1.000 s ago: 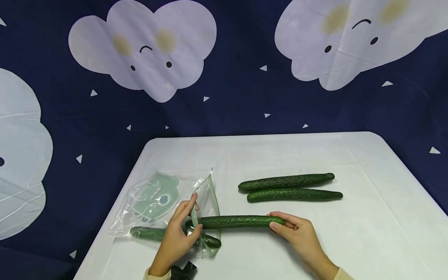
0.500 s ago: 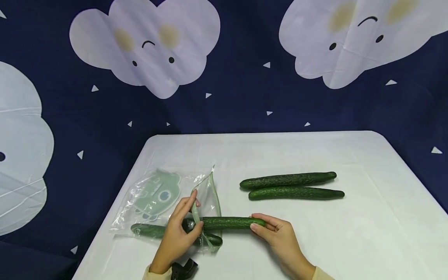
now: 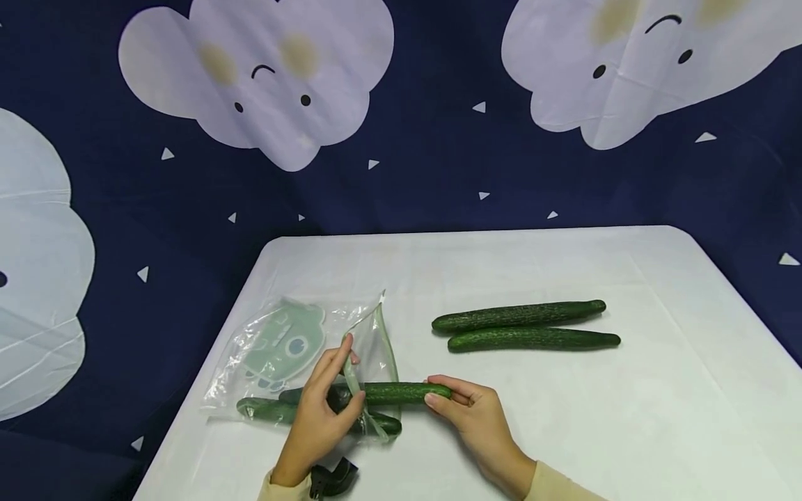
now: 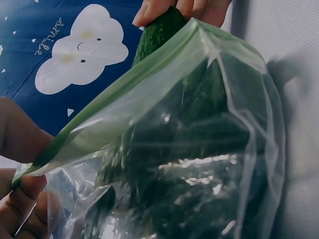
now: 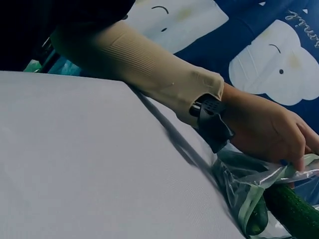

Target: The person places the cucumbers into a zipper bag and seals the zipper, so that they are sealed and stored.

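My left hand (image 3: 322, 417) pinches the green-edged mouth of a clear zip bag (image 4: 149, 114) between thumb and fingers, and the mouth stands open toward the right. With my right hand (image 3: 476, 414) I grip the right end of a cucumber (image 3: 401, 393). Its left part is inside the bag, seen through the plastic behind my left hand. Below it, a second cucumber (image 3: 266, 410) lies in the bag, its right tip near the mouth. The right wrist view shows the left hand at the bag edge, with both cucumbers (image 5: 291, 209) at the mouth.
Two more cucumbers, an upper one (image 3: 520, 317) and a lower one (image 3: 535, 339), lie side by side on the white table (image 3: 626, 417), right of the bag. A black device (image 3: 334, 478) sits at the left wrist. A dark blue cloud-patterned cloth (image 3: 426, 139) hangs behind the table.
My right hand has moved left, sliding the cucumber deeper into the bag, so less of it shows outside. The left hand keeps its hold on the bag's edge.
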`<state>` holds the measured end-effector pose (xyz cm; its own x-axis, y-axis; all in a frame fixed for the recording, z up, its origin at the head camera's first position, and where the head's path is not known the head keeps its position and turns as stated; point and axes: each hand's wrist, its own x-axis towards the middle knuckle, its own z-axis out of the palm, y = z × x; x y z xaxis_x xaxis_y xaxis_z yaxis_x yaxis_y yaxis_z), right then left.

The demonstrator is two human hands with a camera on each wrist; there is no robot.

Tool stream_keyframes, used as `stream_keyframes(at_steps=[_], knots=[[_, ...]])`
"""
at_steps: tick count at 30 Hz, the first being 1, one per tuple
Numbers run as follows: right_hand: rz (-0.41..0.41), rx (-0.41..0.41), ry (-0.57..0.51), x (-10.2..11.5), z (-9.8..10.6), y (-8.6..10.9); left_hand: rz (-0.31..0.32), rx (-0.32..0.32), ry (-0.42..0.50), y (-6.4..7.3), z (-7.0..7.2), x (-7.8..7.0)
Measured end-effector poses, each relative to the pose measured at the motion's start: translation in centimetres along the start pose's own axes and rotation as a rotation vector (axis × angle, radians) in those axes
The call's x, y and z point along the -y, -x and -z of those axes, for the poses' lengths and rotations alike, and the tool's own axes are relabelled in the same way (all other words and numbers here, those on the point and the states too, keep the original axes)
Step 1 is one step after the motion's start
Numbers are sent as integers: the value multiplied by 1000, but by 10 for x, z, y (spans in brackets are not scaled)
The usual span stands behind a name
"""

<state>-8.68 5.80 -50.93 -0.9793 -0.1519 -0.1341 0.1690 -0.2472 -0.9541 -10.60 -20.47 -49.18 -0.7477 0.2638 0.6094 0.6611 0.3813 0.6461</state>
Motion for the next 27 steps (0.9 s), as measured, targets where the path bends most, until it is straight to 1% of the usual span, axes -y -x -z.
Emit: stream_keyframes(at_steps=[5, 8, 12, 15, 17, 21, 27], knots=[[12, 3, -21, -2, -9, -1, -29, -10, 2, -3, 1, -1], [20, 7, -35, -4, -15, -2, -26, -10, 1, -4, 2, -5], [42, 11, -43, -7, -21, -4, -3, -10, 5, -9, 5, -20], [59, 26, -44, -9, -25, -7, 16, -9, 7, -14, 8, -32], [65, 39, -43, -10, -28, -9, 26, -7, 11, -16, 10, -38], [77, 75, -37, -12, -34, -14, 24, -6, 24, -16, 11, -41], [79, 130, -23, -14, -43, -21, -1, -14, 31, -16, 9, -41]])
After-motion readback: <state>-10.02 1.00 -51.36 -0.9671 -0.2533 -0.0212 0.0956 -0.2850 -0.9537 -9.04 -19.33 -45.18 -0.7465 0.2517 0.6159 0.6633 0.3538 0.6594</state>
